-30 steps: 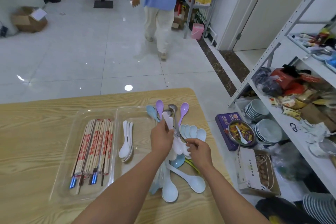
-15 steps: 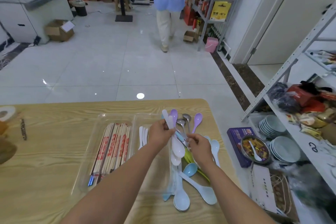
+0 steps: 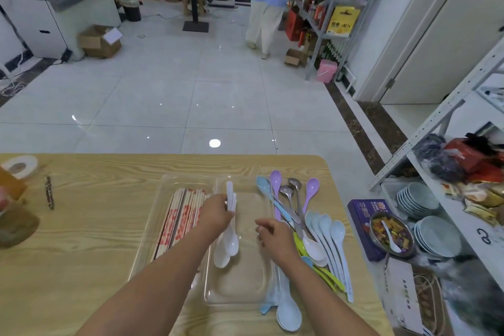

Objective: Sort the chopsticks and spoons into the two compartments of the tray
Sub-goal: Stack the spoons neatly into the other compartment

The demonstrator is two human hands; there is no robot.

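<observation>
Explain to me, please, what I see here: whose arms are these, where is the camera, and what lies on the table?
No machine: these are a person's two bare arms, filmed by one camera worn on the head, looking down. On the wooden table lies a clear tray with two compartments. Chopsticks fill the left one. The left hand grips white spoons over the right one. The right hand hovers nearby, apparently empty. More spoons, coloured and metal, lie right of the tray.

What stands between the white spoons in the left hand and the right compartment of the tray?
Nothing visible does. The left hand holds the white spoons over the tray's right compartment; the right hand hovers apart, nearer the loose spoons.
</observation>
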